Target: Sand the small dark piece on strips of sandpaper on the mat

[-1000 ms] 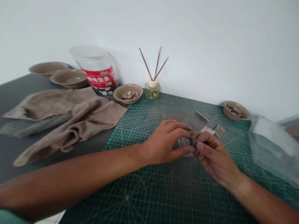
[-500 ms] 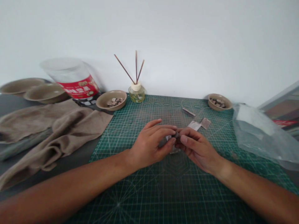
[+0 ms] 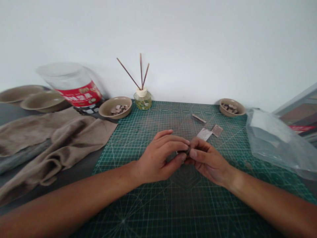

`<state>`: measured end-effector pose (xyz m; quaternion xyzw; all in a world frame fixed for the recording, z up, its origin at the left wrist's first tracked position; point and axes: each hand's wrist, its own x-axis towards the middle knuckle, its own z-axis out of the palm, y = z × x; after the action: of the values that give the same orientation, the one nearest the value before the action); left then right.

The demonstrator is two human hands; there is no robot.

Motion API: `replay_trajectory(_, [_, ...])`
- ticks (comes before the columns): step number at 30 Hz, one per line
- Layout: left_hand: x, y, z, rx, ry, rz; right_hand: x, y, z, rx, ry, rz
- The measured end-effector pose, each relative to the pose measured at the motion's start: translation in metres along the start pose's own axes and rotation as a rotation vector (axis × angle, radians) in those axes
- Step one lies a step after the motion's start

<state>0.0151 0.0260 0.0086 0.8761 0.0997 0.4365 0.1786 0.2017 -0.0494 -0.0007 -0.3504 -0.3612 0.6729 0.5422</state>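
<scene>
To the near right of the diffuser bottle (image 3: 143,100), the left hand (image 3: 158,157) and right hand (image 3: 211,162) I direct have their grip clamped on a small dark piece (image 3: 187,151), which I judge light, stiff and possibly brittle, best pinched by its edges. Both hands hide most of its outline from me; farther off, just left of the bottle, the chips (image 3: 120,109) in a bowl (image 3: 103,110) are too small to tell apart.

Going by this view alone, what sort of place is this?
Probably a craft or hobby worktable, though I can't tell whether at home or in a shop: a gridded green cutting mat, two small bowls holding little pieces, and brown cloth beside the mat.
</scene>
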Motion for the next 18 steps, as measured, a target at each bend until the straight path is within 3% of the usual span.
replay_trajectory(13, [0.000, -0.003, -0.002, -0.114, -0.115, -0.046, -0.005, -0.001, 0.003, 0.055, -0.088, 0.003])
replay_trajectory(18, [-0.001, -0.006, 0.001, -0.012, 0.057, -0.162, -0.014, -0.008, -0.005, -0.331, -0.112, 0.017])
